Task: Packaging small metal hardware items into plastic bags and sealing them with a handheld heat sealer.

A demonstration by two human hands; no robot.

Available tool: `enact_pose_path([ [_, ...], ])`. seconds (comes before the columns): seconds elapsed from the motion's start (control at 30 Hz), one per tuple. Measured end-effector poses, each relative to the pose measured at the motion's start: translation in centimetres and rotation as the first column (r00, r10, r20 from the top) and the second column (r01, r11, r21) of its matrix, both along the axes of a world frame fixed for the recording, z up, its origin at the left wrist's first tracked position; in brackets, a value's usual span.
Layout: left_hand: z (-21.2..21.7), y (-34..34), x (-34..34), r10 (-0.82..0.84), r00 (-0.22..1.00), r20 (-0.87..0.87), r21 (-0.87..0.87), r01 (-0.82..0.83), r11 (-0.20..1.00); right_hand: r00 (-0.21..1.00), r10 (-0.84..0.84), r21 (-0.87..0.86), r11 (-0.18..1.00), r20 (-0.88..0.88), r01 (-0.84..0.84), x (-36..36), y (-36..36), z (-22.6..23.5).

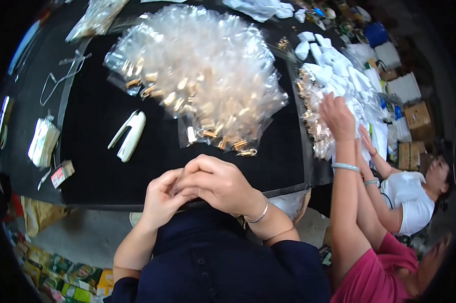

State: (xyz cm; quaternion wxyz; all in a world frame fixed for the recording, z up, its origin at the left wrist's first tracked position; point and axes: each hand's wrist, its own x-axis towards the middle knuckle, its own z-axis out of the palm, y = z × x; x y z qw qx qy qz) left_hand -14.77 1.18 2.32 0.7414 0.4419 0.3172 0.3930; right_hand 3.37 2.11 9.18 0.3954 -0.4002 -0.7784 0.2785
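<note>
My left hand (162, 197) and my right hand (217, 181) meet at the table's near edge, in front of my dark clothing. The fingers of both are bent inward and pressed together. Whatever lies between them, if anything, is hidden. Beyond them, a large heap of clear plastic bags (197, 55) fans across the black table, with small gold-coloured metal clasps (238, 145) inside along its near side. A white stapler (131, 135) lies to the left of the heap, its two arms spread apart. It is apart from my hands.
At left lie a bundle of pale cards (44, 142), a small red-and-white box (62, 173) and a bent wire (61, 80). On the right, a co-worker's hand (337, 116) reaches over white bundles (339, 70) and more gold pieces. A second co-worker (410, 197) sits beyond.
</note>
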Motion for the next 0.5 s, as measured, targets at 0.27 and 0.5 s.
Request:
enact_pose_path([
  [0.27, 1.4, 0.2, -1.0, 0.101, 0.988, -0.119, 0.106, -0.088, 0.990, 0.957, -0.050, 0.174, 0.985, 0.286, 0.000, 1.7, 1.1, 4.3],
  [0.5, 1.0, 0.0, -1.9, 0.294, 0.875, -0.384, 0.393, -0.133, 0.910, 0.922, -0.211, 0.155, 0.974, 0.324, 0.168, 2.7, 3.0, -1.4],
])
